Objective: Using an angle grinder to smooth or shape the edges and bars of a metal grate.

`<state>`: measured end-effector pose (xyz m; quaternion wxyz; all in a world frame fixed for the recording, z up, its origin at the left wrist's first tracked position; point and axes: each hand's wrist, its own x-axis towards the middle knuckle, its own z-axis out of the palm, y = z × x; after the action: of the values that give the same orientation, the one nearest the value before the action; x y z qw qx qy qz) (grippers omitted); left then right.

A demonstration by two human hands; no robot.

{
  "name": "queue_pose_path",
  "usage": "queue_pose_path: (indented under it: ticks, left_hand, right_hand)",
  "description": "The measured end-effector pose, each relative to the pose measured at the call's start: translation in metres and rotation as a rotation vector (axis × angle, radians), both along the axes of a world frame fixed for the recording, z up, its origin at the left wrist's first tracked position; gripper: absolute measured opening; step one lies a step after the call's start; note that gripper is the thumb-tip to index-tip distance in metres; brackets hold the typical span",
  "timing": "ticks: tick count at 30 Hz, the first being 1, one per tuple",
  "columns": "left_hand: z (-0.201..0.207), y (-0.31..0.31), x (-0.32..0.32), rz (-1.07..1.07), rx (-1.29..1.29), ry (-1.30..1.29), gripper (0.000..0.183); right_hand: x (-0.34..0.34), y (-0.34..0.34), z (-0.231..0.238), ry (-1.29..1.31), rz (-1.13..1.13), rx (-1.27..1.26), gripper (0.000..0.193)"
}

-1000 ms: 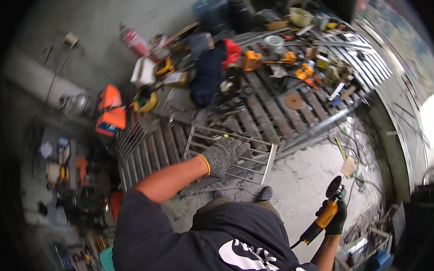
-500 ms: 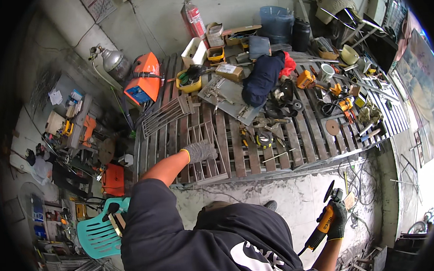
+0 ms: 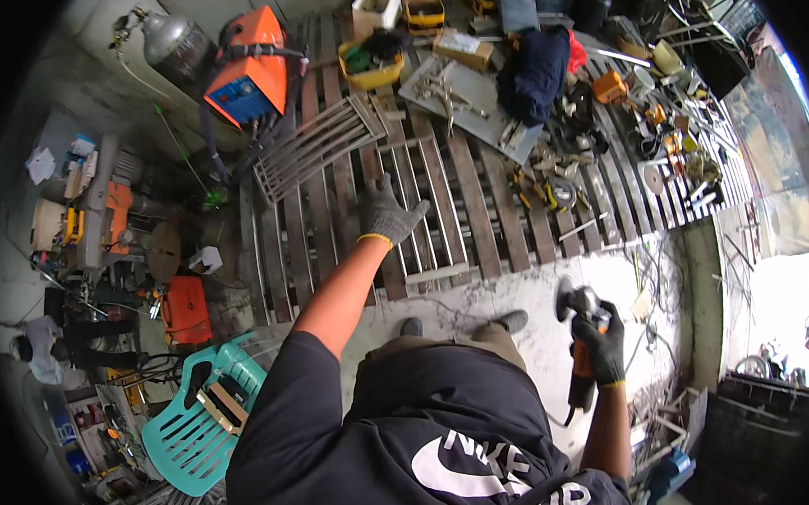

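My left hand (image 3: pixel 391 219), in a grey work glove, is spread with its fingers apart over a small welded metal frame (image 3: pixel 436 275) with thin parallel bars. Whether the fingertips press on the frame or hover just above it, I cannot tell. In my right hand (image 3: pixel 607 345), also gloved, is an orange-and-black angle grinder (image 3: pixel 582 362), held by its body off to the right of the bench. Its disc (image 3: pixel 565 300) points up and away from me, and its power cord hangs down. Beyond my left hand lies a second barred metal frame (image 3: pixel 314 150).
The slatted metal bench (image 3: pixel 503 239) carries a grey plate (image 3: pixel 470 105), dark cloth (image 3: pixel 534 75), a tape measure (image 3: pixel 560 193) and a yellow tub (image 3: pixel 374 64). An orange welding machine (image 3: pixel 252 74) stands at far left. A green plastic chair (image 3: pixel 191 433) sits near left; cables trail across the floor.
My left hand has opened out, its fingers swinging from pointing right to pointing away from me. The grinder has come inward and turned more upright. The whole view has shifted.
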<state>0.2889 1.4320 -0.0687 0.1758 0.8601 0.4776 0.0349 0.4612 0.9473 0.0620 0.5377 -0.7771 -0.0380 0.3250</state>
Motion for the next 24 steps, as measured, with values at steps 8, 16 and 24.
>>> queue_pose_path:
  ticks: [8, 16, 24]
  left_hand:
    - [-0.049, 0.014, 0.011, 0.035, -0.143, -0.205, 0.141]
    - [-0.031, 0.013, 0.005, 0.104, -0.101, -0.232, 0.103]
    - [-0.026, 0.01, 0.011, 0.151, -0.032, -0.294, 0.073]
  right_hand:
    - [-0.057, 0.131, 0.007, -0.472, 0.749, -0.46, 0.078]
    - [-0.055, 0.201, -0.013, -0.474, 1.06, -0.651, 0.088]
    - [-0.046, 0.23, -0.024, -0.503, 1.19, -0.64, 0.09]
